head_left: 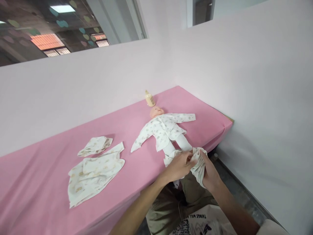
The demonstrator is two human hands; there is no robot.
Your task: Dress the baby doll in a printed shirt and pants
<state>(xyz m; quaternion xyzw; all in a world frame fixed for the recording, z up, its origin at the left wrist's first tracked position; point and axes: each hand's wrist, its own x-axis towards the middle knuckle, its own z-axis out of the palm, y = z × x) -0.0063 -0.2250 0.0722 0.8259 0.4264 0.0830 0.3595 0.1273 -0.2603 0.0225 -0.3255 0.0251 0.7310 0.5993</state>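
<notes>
A baby doll (pixel 156 112) lies on its back in a white patterned jacket (pixel 160 130), sleeves spread wide and white legs towards me. White baby trousers (pixel 199 169) are bunched around the lower end of its legs, by the table edge. My right hand (pixel 207 171) grips the gathered cloth from the right side. From the left, my left hand (pixel 181 165) pinches the same cloth, its fingers bent close to the right hand's. The doll's feet are hidden by the cloth and my hands.
Left of the doll, a white baby top (pixel 95 173) lies spread, with a folded patterned garment (pixel 95 146) behind it. A lotion bottle (pixel 150 99) stands beyond the doll's head. The pink-covered table (pixel 139 173) meets pale walls at the back and right.
</notes>
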